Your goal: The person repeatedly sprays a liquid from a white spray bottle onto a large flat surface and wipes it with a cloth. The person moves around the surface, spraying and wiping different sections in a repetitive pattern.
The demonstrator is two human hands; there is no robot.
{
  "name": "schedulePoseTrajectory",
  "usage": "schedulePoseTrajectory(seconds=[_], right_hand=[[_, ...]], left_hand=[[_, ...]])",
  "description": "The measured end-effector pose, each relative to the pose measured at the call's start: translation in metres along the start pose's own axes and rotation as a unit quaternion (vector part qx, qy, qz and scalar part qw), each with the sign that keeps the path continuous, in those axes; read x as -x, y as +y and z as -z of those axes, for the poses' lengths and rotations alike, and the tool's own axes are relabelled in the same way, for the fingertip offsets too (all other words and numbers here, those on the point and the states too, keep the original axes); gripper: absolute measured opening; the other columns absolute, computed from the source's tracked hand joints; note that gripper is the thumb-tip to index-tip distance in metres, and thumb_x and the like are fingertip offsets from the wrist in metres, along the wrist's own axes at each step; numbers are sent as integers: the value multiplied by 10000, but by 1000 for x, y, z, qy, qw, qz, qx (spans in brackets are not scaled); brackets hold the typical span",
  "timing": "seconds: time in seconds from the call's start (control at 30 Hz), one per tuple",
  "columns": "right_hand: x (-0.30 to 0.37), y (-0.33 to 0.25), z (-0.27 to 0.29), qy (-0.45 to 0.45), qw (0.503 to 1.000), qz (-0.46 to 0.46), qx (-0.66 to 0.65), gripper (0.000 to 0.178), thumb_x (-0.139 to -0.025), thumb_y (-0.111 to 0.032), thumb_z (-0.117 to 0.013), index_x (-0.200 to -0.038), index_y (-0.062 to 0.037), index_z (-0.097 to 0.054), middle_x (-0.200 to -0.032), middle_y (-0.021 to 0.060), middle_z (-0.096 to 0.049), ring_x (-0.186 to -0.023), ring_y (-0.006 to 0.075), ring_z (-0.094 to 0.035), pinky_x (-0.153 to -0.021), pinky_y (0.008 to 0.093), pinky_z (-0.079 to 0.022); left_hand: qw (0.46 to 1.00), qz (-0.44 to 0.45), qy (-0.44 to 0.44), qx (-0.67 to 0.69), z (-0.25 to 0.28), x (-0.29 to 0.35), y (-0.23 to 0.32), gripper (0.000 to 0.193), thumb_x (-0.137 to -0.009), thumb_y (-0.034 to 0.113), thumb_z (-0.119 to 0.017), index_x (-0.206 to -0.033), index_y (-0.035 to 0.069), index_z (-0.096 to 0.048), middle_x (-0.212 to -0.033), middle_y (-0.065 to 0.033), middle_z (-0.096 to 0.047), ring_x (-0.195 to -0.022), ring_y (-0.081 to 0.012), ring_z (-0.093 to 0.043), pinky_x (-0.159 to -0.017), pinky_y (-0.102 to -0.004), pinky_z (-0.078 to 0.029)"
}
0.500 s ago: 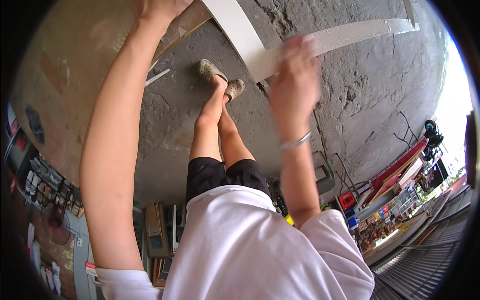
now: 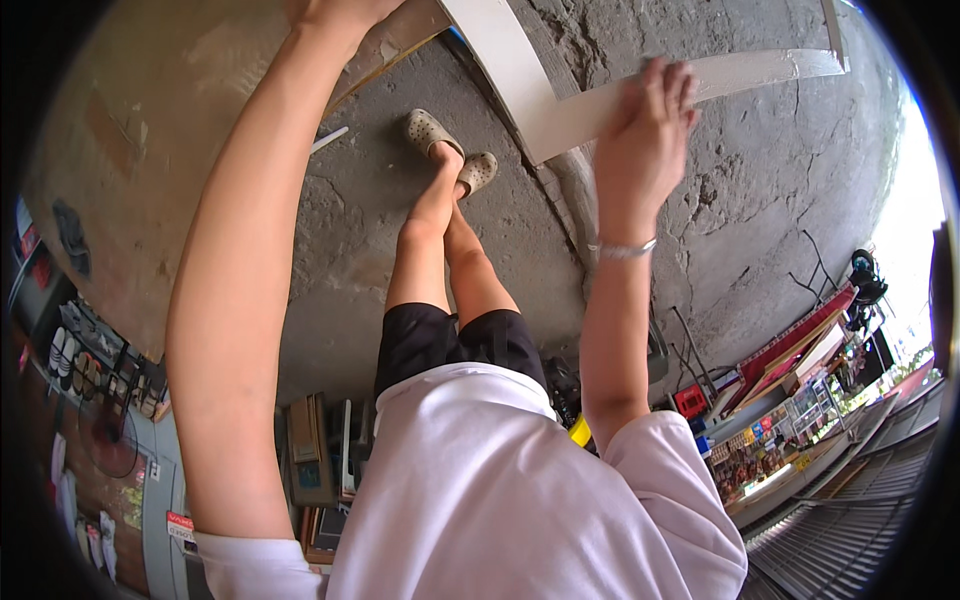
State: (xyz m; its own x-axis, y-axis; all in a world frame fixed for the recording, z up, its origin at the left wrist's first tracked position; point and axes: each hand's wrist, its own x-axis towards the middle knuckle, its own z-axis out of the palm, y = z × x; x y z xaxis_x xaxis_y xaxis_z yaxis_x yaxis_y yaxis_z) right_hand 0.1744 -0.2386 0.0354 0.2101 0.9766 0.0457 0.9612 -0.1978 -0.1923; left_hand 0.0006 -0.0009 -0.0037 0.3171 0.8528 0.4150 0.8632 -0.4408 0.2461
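Apparently a surface-rubbing step. Left hand (image 2: 345,10), eleven o'clock, cropped by the edge: grip couldn't be told. White frame (image 2: 558,125): corner at the right hand's nine o'clock, far end at its two. Right hand (image 2: 645,145) overlapped it, fingers extended, blurred, underside hidden. Next move seemingly called for even pressure.

at the top of your view, ahead of you, you have a flat white frame (image 2: 507,58), partly cut off by the upper edge. its near corner points your way; one broad strip runs away from you, another (image 2: 765,71) stretches right, partly hidden midway, glossy toward its far end, where a narrower strip (image 2: 834,30) turns away.
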Motion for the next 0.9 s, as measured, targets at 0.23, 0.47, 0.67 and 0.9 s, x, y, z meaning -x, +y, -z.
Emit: schedulePoseTrajectory(seconds=[0.23, 0.47, 0.67, 0.9], right_hand=[[-15, 4, 4, 22, 1000, -4, 11, 459, -1042, -136, -535, -1483, -9, -551, -1567, 228, -513, -1461, 396, -484, -1220, 527, -366], [-6, -9, 5, -47, 998, -30, -42, 460, -1025, -23, -526, -1483, -57, -554, -1598, 199, -460, -1520, 326, -392, -1244, 535, -341], [-18, 19, -5, 32, 999, -9, 20, 449, -1044, -155, -531, -1459, 9, -578, -1574, 220, -507, -1502, 371, -434, -1245, 521, -326], [-34, 34, -7, 58, 997, -44, -6, 431, -1047, -158, -543, -1450, -17, -601, -1571, 185, -522, -1481, 360, -471, -1251, 527, -316]], left_hand=[[1000, 11, -8, 7, 1, -4, 2, 679, -899, 429, -674, -1472, 82, -565, -1604, -260, -415, -1484, -496, -351, -1238, -588, -264], [1000, 10, -8, -3, 2, -2, 2, 680, -884, 395, -695, -1475, 85, -563, -1607, -254, -413, -1489, -488, -348, -1235, -600, -265], [999, 19, -12, 33, 4, -2, 3, 686, -884, 404, -695, -1477, 86, -561, -1616, -255, -398, -1487, -490, -347, -1236, -604, -260], [1000, 11, -11, 18, 4, -2, 1, 684, -891, 417, -687, -1474, 83, -562, -1609, -259, -402, -1485, -494, -348, -1237, -605, -258]])
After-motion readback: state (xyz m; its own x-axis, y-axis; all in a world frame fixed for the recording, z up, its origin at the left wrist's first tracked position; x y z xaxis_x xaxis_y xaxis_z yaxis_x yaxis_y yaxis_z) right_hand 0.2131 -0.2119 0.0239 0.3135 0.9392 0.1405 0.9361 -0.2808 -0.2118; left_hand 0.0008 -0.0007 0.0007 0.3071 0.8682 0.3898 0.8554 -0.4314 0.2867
